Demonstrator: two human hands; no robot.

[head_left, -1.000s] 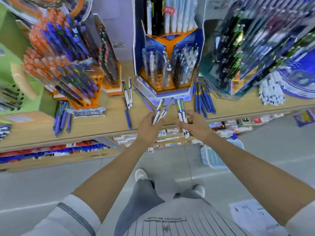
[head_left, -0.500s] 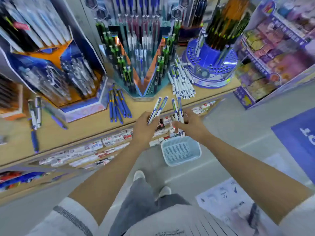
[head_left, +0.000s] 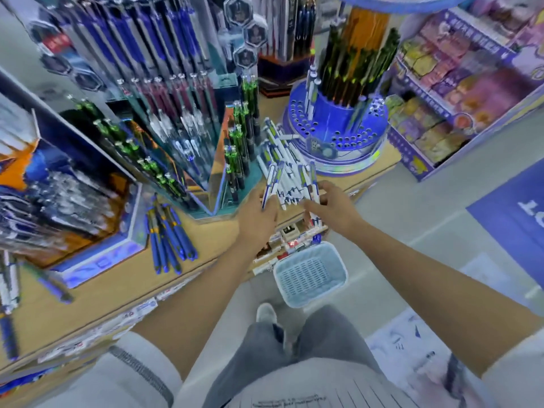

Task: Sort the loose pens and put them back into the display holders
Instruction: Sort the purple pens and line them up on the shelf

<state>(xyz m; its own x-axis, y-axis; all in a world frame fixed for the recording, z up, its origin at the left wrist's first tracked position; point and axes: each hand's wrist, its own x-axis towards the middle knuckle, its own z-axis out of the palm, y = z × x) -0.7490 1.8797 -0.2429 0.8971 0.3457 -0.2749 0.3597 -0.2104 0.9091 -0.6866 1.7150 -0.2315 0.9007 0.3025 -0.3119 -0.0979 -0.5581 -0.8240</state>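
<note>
**Both hands hold white-and-blue pens at the shelf edge**

Your left hand [head_left: 259, 214] grips two white-and-blue pens [head_left: 272, 184] by their lower ends. Its fingers are curled round them, and the pens fan slightly, pointing up and away from you. Your right hand [head_left: 331, 207] holds two more white-and-blue pens [head_left: 309, 179] the same way, just beside the first pair. The hands are near each other but apart.

Both pairs stand in front of a heap of white pens [head_left: 278, 145] lying loose on the wooden shelf [head_left: 97, 293]. The heap lies between the angular display [head_left: 219, 160], which is stocked with green-and-black pens, and the round blue holder [head_left: 329, 119]. That holder has rings of open holes around its tiers, and dark pens with green clips stand upright in its centre.

To your left, a bunch of loose blue pens [head_left: 167, 234] lies on the shelf in front of the angular display. Below your right hand, beside the shelf front, sits a pale blue plastic basket [head_left: 309, 275]. You cannot tell from here whether the held pens touch the heap.
</note>
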